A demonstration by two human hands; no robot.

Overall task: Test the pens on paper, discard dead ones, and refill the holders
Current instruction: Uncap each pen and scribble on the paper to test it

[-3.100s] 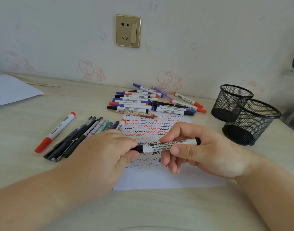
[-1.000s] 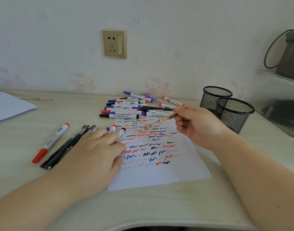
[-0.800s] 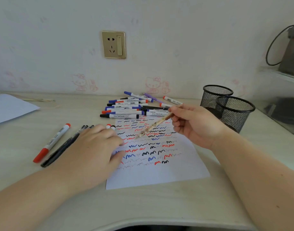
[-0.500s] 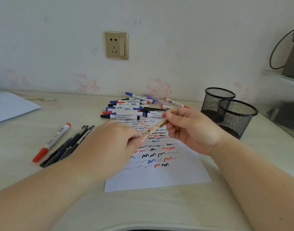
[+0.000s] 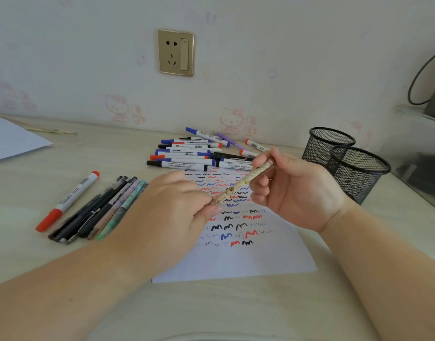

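— What are the hands doing right now?

— Both are on one pen. The right hand point(image 5: 295, 190) has its fingers curled round the upper end of a tan cartoon pen point(image 5: 243, 184), which slants down to the left above the paper point(image 5: 236, 262). The left hand point(image 5: 172, 212) pinches the pen's lower end between thumb and fingertips.

— Is the cap on or off?

— I cannot tell; the left fingers cover that end.

— And the paper?

— It lies flat on the tabletop point(image 5: 236, 311) under the hands, filled with short squiggles in black, blue and red, with the near part bare.

— Where are the other pens?

— A pile of markers point(image 5: 186, 157) with blue, red and black caps lies just behind the paper, near the wall. To the left, a red-capped marker point(image 5: 68, 200) lies alone, and beside it a row of slim pens point(image 5: 98, 212), dark ones plus a pinkish and a teal one, partly hidden by the left forearm.

— The holders?

— Two black mesh holders point(image 5: 356, 173) stand at the right, touching or nearly so, one behind the other. A white sheet point(image 5: 12, 141) sits at the far left, and a gold wall socket point(image 5: 175, 52) is above the pile.
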